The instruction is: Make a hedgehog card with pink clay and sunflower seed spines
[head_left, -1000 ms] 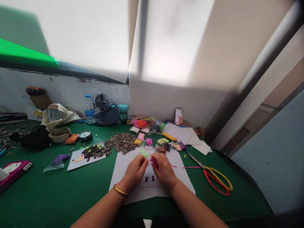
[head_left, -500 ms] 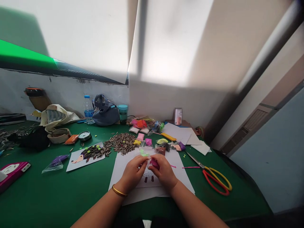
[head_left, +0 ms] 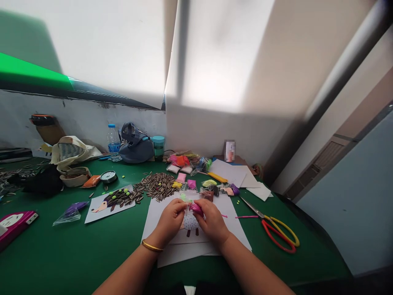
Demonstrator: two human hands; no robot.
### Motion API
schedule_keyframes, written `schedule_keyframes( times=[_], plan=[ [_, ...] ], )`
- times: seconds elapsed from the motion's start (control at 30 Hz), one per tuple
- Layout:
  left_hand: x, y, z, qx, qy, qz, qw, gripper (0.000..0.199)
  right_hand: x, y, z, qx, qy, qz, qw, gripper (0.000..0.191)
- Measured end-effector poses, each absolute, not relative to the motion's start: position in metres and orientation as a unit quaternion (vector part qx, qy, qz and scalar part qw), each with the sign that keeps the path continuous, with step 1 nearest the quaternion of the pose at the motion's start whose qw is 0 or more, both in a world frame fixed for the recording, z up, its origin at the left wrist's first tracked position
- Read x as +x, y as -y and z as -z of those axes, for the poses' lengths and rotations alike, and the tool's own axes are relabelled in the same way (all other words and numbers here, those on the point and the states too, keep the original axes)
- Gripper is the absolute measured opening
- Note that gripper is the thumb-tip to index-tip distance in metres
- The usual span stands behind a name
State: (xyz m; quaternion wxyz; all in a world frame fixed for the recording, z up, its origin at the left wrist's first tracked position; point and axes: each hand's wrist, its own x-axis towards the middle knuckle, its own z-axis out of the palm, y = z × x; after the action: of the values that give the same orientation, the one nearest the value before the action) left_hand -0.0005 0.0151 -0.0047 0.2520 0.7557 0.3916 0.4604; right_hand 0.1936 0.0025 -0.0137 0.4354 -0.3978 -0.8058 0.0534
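A small packet of magenta modelling clay (head_left: 196,208) in clear plastic is held between my hands, above white paper (head_left: 156,213). My right hand (head_left: 211,217) is closed around the magenta part. With thumb and fingers together, my left hand (head_left: 172,218) pinches the packet's clear plastic end. Below them on the paper shows a pale dotted round body with two brown legs (head_left: 192,232), partly hidden by my hands. Just beyond my fingertips lies some light green clay in plastic (head_left: 184,197).
A heap of striped sunflower seeds (head_left: 158,185) and a card with a seed hedgehog (head_left: 112,203) lie to the left. Scissors (head_left: 278,231) with red and yellow handles rest at right. Several clay packets (head_left: 207,194) sit behind the paper. A magenta power strip (head_left: 18,227) is far left.
The magenta packet has turned and tilted in my fingers, and its shiny plastic shows more. My left hand has shifted slightly left, uncovering more of the dotted body.
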Motion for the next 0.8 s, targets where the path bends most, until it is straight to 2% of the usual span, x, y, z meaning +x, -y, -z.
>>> schedule_keyframes(
  times=[0.2, 0.43, 0.8],
  plan=[
    [-0.002, -0.016, 0.008, 0.765, -0.401, -0.425, 0.272, 0.016, 0.196, -0.006, 0.017, -0.399, 0.814, -0.04, 0.421, 0.027],
    [-0.001, -0.019, 0.012, 0.7, -0.43, -0.462, 0.334, 0.017, 0.189, -0.003, 0.018, -0.354, 0.834, -0.075, 0.416, 0.032],
    [-0.002, -0.021, 0.011, 0.72, -0.431, -0.462, 0.286, 0.009, 0.19, -0.004, 0.016, -0.385, 0.811, -0.077, 0.434, 0.034]
  ],
)
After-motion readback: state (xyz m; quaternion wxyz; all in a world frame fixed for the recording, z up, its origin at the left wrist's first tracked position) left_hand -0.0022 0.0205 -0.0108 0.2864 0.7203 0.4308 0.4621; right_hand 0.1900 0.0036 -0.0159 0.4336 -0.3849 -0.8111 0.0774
